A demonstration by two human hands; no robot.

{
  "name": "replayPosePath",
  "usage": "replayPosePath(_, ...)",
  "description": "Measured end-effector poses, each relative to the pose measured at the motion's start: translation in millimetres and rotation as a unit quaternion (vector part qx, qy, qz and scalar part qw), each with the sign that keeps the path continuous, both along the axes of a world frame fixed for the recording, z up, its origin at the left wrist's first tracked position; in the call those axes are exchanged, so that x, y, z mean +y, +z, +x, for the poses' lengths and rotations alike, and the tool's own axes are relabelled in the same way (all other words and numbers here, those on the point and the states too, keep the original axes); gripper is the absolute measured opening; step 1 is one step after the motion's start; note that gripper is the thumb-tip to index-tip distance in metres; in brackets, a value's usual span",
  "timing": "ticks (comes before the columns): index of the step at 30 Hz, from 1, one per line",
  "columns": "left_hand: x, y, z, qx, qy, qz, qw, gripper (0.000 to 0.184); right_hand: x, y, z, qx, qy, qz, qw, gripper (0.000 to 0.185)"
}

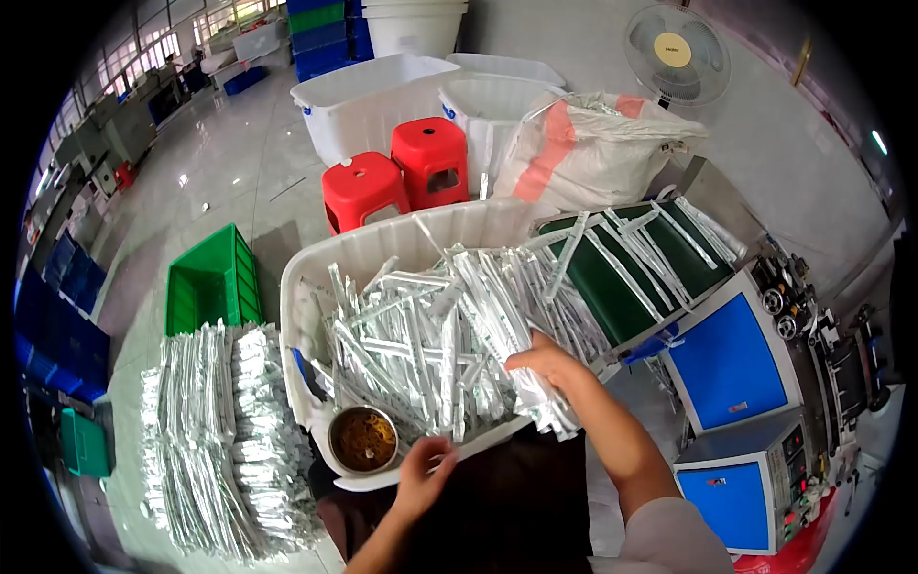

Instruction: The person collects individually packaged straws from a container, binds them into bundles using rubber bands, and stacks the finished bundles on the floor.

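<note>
Right hand (550, 364) clamped round silver packets (492, 306) over near side of tub (359, 239), probably keeping bundle together. Left hand (421, 476) apart, loosely bent by tub's rim, seemingly empty, palm partly hidden. Green belt (598, 290) meets tub's right side, presumably feeding it.

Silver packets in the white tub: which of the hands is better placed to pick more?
Probably the left hand: it looks empty near the tub, whereas the right hand grips a bundle of packets.

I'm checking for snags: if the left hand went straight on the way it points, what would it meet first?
Probably the white tub's near rim, with silver packets just beyond; depth is unclear, so the left hand might pass over it.
</note>
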State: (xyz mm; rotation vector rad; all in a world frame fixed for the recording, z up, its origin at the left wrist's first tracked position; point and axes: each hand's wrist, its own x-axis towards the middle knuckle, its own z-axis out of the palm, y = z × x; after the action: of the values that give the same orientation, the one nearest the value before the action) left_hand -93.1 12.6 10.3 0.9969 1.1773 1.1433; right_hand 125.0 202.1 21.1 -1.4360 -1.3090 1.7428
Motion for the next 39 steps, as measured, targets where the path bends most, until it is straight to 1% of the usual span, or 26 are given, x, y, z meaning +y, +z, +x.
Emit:
replayPosePath(1, 22, -8, 12, -0.085, -0.053, -0.134, 0.986, 0.044, -18, 10, -7, 0.004, -0.016, -0.062, 0.998, 0.053)
replayPosePath(2, 43, -11, 20, -0.266, -0.092, -0.209, 0.937, 0.064, -34, 20, -14, 0.007, -0.031, -0.122, 0.992, 0.049)
replayPosePath(3, 62, -43, 26, -0.383, -0.105, -0.248, 0.884, 0.077, -49, -3, -13, 0.055, -0.035, -0.143, 0.987, 0.041)
replayPosePath(4, 83, -66, 32, -0.426, -0.111, -0.291, 0.849, 0.082, -66, -4, -17, 0.051, -0.003, -0.220, 0.974, 0.036)
replayPosePath(5, 91, -55, 37, -0.411, -0.113, -0.273, 0.862, 0.079, -87, 0, -21, 0.079, 0.019, -0.233, 0.969, 0.034)
replayPosePath(7, 89, -53, 44, -0.371, -0.116, -0.265, 0.883, 0.069, -121, -30, -25, 0.109, 0.037, -0.145, 0.983, 0.032)
replayPosePath(10, 67, -59, 52, -0.325, -0.086, -0.285, 0.898, 0.054, -163, -15, -37, 0.048, 0.007, 0.011, 0.999, 0.051)
replayPosePath(12, 48, -29, 53, -0.238, -0.074, -0.150, 0.957, 0.047, -174, -21, -41, -0.113, 0.066, 0.222, 0.966, 0.070)
replayPosePath(14, 38, -10, 43, -0.279, -0.126, -0.164, 0.938, 0.049, -187, 19, -50, -0.224, 0.125, 0.181, 0.949, 0.081)
replayPosePath(16, 31, -2, 32, -0.322, -0.174, -0.170, 0.915, 0.051, -196, 38, -60, -0.356, 0.190, 0.177, 0.898, 0.092)
replayPosePath(18, 25, -1, 18, -0.300, -0.176, -0.148, 0.926, 0.052, -186, 30, -53, -0.220, 0.271, 0.250, 0.903, 0.085)
replayPosePath(19, 14, -6, 10, -0.261, -0.142, -0.073, 0.952, 0.052, -174, 42, -43, -0.073, 0.311, 0.204, 0.926, 0.073)
replayPosePath(21, 2, -17, 0, -0.319, -0.094, -0.073, 0.940, 0.051, -142, 44, -29, -0.073, 0.207, 0.079, 0.972, 0.059)
replayPosePath(22, 2, -21, -4, -0.418, -0.077, -0.146, 0.894, 0.051, -131, 27, -27, -0.012, 0.062, 0.015, 0.998, 0.056)
replayPosePath(23, -2, -16, -3, -0.455, -0.063, -0.136, 0.878, 0.058, -124, 26, -37, 0.084, 0.003, -0.020, 0.996, 0.052)
replayPosePath(24, -5, -17, -3, -0.484, -0.114, -0.120, 0.859, 0.061, -115, 27, -52, 0.178, -0.055, -0.054, 0.981, 0.049)
replayPosePath(26, -13, -21, 3, -0.497, -0.155, -0.138, 0.843, 0.067, -88, 12, -78, 0.323, -0.090, -0.215, 0.917, 0.046)
replayPosePath(30, -19, -12, 10, -0.486, -0.164, -0.132, 0.848, 0.084, -36, 4, -117, 0.239, 0.026, -0.081, 0.967, 0.047)
replayPosePath(32, -19, 0, 7, -0.472, -0.155, -0.149, 0.855, 0.089, -21, 1, -127, 0.222, -0.015, -0.037, 0.974, 0.035)
replayPosePath(33, -19, 5, 7, -0.473, -0.153, -0.147, 0.855, 0.089, -11, 5, -135, 0.272, -0.036, -0.034, 0.961, 0.026)
replayPosePath(34, -20, 8, 7, -0.473, -0.164, -0.162, 0.850, 0.090, 4, 12, -139, 0.239, -0.111, -0.031, 0.964, 0.022)
replayPosePath(35, -20, 8, 6, -0.472, -0.175, -0.179, 0.845, 0.090, 26, 10, -136, 0.306, -0.137, -0.017, 0.942, 0.020)
replayPosePath(36, -19, 7, 5, -0.473, -0.174, -0.182, 0.845, 0.090, 57, 6, -129, 0.419, -0.148, -0.072, 0.893, 0.021)
replayPosePath(37, -19, 5, 5, -0.472, -0.196, -0.167, 0.843, 0.090, 71, 23, -123, 0.357, -0.187, 0.021, 0.915, 0.022)
replayPosePath(38, -20, 4, 4, -0.471, -0.217, -0.152, 0.842, 0.090, 91, 30, -112, 0.416, -0.228, 0.055, 0.878, 0.022)
replayPosePath(39, -22, -3, -1, -0.502, -0.222, -0.129, 0.826, 0.083, 107, 45, -98, 0.405, -0.273, 0.074, 0.869, 0.021)
